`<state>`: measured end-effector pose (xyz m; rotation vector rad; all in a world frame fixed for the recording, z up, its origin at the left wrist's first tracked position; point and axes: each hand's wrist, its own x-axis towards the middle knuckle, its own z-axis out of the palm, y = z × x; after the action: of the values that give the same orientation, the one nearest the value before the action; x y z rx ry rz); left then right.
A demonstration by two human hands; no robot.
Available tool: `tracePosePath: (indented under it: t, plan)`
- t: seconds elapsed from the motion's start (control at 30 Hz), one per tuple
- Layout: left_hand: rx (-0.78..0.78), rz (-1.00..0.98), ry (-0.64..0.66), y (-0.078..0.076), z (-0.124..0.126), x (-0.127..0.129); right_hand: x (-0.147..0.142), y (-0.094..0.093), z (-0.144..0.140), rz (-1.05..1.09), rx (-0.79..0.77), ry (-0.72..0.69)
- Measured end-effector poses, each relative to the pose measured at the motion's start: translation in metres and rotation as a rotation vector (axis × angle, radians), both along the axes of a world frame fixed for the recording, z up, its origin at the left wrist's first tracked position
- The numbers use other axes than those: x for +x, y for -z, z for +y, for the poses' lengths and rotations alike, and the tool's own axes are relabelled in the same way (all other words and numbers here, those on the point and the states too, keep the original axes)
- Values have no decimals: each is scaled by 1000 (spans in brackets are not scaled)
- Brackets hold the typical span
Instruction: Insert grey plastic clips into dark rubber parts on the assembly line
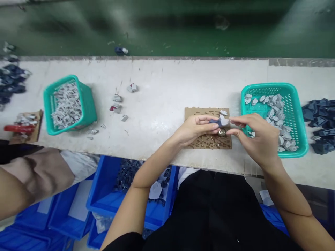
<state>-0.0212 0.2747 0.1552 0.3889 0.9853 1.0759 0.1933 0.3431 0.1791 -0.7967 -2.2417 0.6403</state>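
My left hand [192, 129] pinches a small dark blue plastic part [215, 121] with a light grey piece on it, held over a brown cardboard sheet [193, 113] strewn with tiny metal pieces. My right hand [258, 137] meets it from the right, fingertips closed on a small metal piece at the part's end. A round metal bit [222, 132] sits just below the fingers. Both hands hover just above the white table [162, 101].
A teal basket [295, 104] of grey parts stands right of my hands, dark blue parts [320, 122] beyond it. Another teal basket [86, 101] of grey parts stands at left. Another person's arm [34, 177] is at lower left. Blue bins [104, 195] sit under the table.
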Motion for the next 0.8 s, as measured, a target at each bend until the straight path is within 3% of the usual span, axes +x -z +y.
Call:
tracePosePath:
  t: [0.2,0.27,0.37,0.43,0.53,0.67,0.8]
  plan:
    - [-5,120,-348,-4,9,-17,18,19,23,-150,172,324]
    - [-33,166,-365,-8,13,-22,19,24,27,-327,116,323]
    - [-71,331,-280,-14,28,-32,15,23,26,-616,-59,240]
    - [-64,568,-263,-16,49,-42,13,19,23,-710,-140,191]
    - [-32,894,-338,-17,100,-60,13,13,21,-743,-167,145]
    - [-5,1142,-431,-17,176,-73,20,13,19,-767,-179,72]
    - [-8,1341,-415,-13,224,-73,35,16,20,-729,-188,-19]
